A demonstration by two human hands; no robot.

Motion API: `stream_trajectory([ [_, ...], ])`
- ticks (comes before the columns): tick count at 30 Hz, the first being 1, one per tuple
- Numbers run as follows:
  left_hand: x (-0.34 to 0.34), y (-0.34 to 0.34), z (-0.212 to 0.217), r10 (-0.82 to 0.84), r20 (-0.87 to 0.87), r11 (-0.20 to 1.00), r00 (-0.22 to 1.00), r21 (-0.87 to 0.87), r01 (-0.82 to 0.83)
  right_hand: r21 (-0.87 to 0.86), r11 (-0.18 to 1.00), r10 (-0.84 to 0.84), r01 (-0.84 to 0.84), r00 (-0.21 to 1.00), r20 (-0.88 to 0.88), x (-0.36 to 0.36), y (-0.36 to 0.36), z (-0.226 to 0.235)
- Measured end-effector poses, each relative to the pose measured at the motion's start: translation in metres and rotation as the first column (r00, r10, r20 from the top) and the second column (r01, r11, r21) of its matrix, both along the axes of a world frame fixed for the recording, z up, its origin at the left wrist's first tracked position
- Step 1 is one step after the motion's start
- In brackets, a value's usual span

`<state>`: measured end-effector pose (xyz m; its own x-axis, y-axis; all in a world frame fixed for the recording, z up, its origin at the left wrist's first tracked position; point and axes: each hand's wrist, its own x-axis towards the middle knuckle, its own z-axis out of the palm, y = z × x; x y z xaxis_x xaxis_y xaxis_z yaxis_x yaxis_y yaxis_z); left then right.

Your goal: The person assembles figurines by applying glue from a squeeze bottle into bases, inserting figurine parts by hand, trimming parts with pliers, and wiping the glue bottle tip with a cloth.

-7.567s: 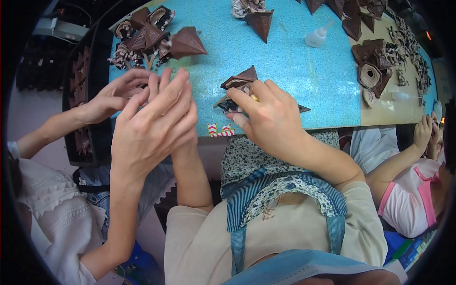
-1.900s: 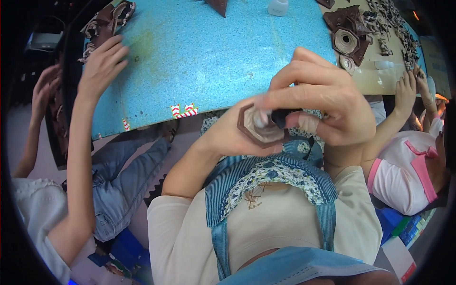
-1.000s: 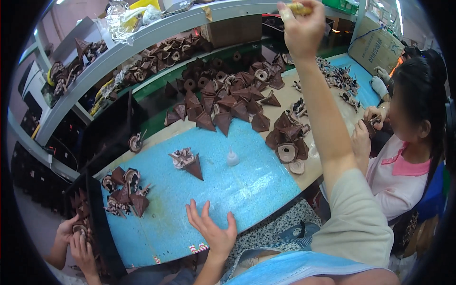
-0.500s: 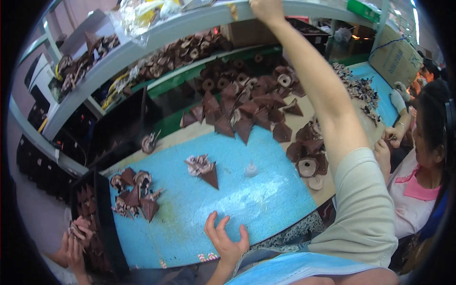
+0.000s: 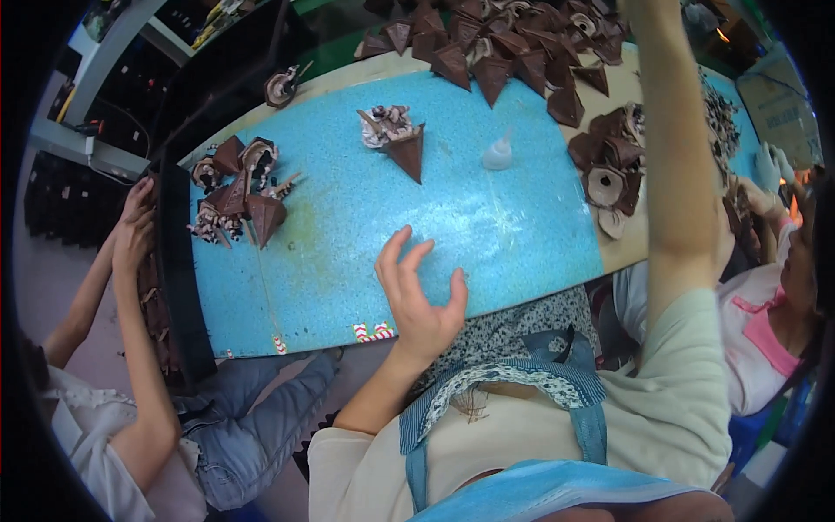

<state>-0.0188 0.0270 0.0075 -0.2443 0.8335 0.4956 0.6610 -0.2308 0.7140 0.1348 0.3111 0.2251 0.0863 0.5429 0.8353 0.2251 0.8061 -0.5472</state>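
My left hand (image 5: pixel 422 300) hovers over the near edge of the blue work mat (image 5: pixel 348 252), its fingers apart and slightly curled with nothing in them. My right forearm (image 5: pixel 674 148) reaches up past the top edge of the picture, so that hand is out of sight. Beyond my left hand, a brown ice-cream-cone-shaped piece (image 5: pixel 406 157) with a crumbly pink, white and dark topping lies on its side. A small translucent nozzle bottle (image 5: pixel 497 155) stands to its right. At the mat's left, several more topped cones (image 5: pixel 248 196) lie in a cluster.
Plain brown cones (image 5: pixel 487 65) are heaped at the far side. Another pile of cones (image 5: pixel 609 165) sits beside my right forearm. A black crate (image 5: pixel 178 278) borders the mat's left end, with a co-worker's hands (image 5: pixel 135 222) at it. Another person (image 5: pixel 757 322) sits at the right.
The view has tilted down, so the mat sits higher in the picture and the shelf has mostly left it. My right hand has passed out of sight at the top. My left hand stays open.
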Motion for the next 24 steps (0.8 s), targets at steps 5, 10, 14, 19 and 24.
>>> stream_trajectory([
  [5,-0.016,0.013,0.022,-0.059,-0.171,0.998,0.983,-0.027,0.055,-0.586,0.776,0.349,-0.234,0.933,0.088,0.014,-0.092,-0.15],
  [10,-0.021,0.102,0.057,-0.176,-0.519,0.979,0.836,-0.003,0.204,-0.695,0.716,0.342,-0.065,0.901,0.268,0.009,-0.131,-0.205],
  [14,-0.056,0.14,0.037,-0.244,-0.791,0.966,0.561,-0.148,0.211,-0.681,0.725,0.302,-0.106,0.937,0.175,0.002,-0.149,-0.208],
  [19,-0.087,0.151,0.061,-0.232,-0.882,0.832,0.41,-0.398,-0.386,-0.706,0.682,0.282,-0.192,0.959,0.012,0.033,-0.191,-0.217],
  [24,-0.063,0.205,0.053,-0.019,-0.572,0.999,0.82,-0.035,-0.001,-0.654,0.728,0.317,-0.204,0.947,0.057,0.031,-0.199,-0.214],
])
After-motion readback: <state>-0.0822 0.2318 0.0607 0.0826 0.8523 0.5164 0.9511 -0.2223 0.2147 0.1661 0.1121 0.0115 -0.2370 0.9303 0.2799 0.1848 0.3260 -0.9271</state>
